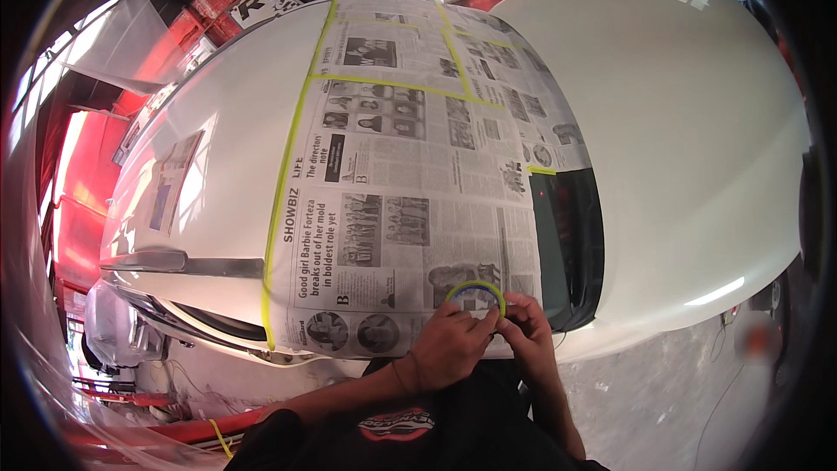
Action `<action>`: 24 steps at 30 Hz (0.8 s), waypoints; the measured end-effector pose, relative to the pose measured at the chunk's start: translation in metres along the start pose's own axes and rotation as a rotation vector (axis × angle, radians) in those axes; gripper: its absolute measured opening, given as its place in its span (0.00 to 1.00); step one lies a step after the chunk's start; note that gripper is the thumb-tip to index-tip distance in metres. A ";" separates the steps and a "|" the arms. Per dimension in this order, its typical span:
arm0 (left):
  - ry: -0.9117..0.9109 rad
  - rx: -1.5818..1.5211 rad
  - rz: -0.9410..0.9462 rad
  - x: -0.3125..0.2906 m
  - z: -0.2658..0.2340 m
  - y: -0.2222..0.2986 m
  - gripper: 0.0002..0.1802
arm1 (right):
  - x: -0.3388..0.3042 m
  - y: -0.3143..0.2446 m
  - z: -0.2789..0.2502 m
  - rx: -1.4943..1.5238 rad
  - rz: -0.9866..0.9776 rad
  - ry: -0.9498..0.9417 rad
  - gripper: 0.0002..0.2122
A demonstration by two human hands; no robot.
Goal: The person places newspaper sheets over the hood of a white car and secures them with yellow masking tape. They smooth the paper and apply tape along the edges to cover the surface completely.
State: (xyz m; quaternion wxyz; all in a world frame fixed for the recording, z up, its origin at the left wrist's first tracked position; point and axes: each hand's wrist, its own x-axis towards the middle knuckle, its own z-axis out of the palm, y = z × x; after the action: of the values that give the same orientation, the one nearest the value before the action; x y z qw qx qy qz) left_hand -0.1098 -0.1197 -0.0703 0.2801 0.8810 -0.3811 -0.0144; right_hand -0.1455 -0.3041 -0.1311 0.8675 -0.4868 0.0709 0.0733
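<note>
Both my hands meet at a roll of yellow-green masking tape (476, 284), held over the lower edge of the newspaper. My left hand (451, 343) is closed around the roll's near left side. The fingers of my right hand (527, 326) pinch at the roll's right side, where a tape end may lie, too small to make out. Beneath them, newspaper sheets (410, 166) cover the windshield and part of the roof of a white car. Yellow-green tape strips (288, 174) run along the sheets' left edge and across their seams. A dark strip of glass (568, 244) shows uncovered at lower right.
The white hood (689, 148) spreads to the right, the car roof (227, 139) to the left. A black roof rail (209, 267) lies near the left side. Plastic sheeting (131, 44) hangs at far left. Grey floor (649, 384) shows at lower right, with thin cables.
</note>
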 end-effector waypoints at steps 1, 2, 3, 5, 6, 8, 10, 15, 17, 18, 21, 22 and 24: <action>-0.005 -0.004 -0.016 0.001 0.001 -0.001 0.25 | 0.001 0.000 0.001 -0.005 -0.015 0.008 0.12; -0.011 -0.005 -0.036 0.000 0.000 -0.001 0.25 | 0.000 0.006 -0.001 -0.032 -0.019 0.011 0.13; -0.019 -0.006 -0.056 0.000 0.000 -0.002 0.24 | -0.002 0.015 -0.004 -0.058 -0.024 0.015 0.13; -0.047 0.005 -0.060 -0.003 -0.001 -0.004 0.24 | -0.002 0.013 -0.002 -0.076 -0.020 0.021 0.10; -0.062 0.012 -0.063 -0.004 -0.002 -0.005 0.24 | -0.003 0.010 -0.001 -0.098 0.007 0.022 0.08; -0.103 0.008 -0.041 -0.006 -0.003 -0.008 0.24 | -0.004 0.005 -0.003 -0.143 0.060 0.030 0.06; -0.148 -0.022 -0.018 -0.007 -0.005 -0.010 0.24 | -0.005 0.005 -0.014 -0.232 0.086 0.016 0.06; -0.244 -0.120 0.043 -0.009 0.003 -0.018 0.25 | -0.006 0.007 -0.023 -0.604 0.154 -0.006 0.06; -0.345 -0.026 0.056 -0.005 0.000 -0.024 0.26 | -0.004 0.003 -0.017 -0.688 0.206 -0.039 0.06; -0.397 0.023 0.068 -0.002 -0.004 -0.029 0.27 | -0.005 0.001 -0.015 -0.644 0.221 -0.053 0.05; -0.369 0.127 0.127 0.011 -0.029 -0.051 0.28 | -0.003 -0.001 -0.008 -0.503 0.172 -0.045 0.05; -0.324 0.104 0.103 0.015 -0.034 -0.050 0.27 | 0.000 0.002 -0.008 -0.455 0.104 -0.012 0.06; -0.247 0.085 0.076 0.021 -0.048 -0.048 0.27 | 0.011 0.004 0.004 -0.366 0.004 0.006 0.08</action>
State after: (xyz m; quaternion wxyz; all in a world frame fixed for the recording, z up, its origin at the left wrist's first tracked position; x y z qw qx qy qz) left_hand -0.0519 -0.0842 -0.0504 0.1938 0.8684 -0.4462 -0.0961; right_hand -0.1358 -0.2979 -0.1348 0.7640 -0.6367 0.0598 0.0854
